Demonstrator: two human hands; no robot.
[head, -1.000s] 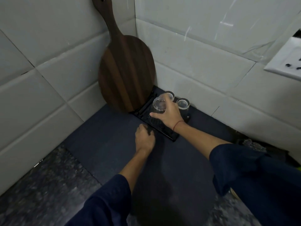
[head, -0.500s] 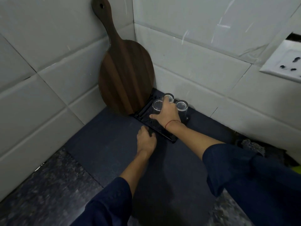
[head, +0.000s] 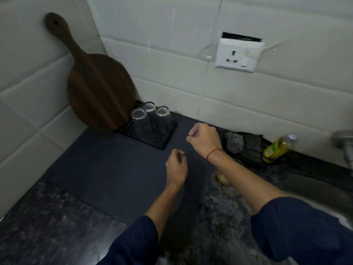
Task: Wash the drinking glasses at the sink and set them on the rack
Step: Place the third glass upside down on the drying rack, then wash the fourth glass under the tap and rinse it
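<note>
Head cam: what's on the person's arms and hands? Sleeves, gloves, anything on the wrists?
Dark navy long sleeves, left sleeve and right sleeve both pushed up the forearms. No gloves on the left hand or right hand. A thin red thread circles the right wrist; no watch or rings show.

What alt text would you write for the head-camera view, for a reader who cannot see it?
Three clear drinking glasses stand together on a black ribbed rack in a white-tiled counter corner, beside a round dark wooden board leaning on the wall. The person's left hand and right hand hover nearby, fingers curled, holding nothing.
</note>
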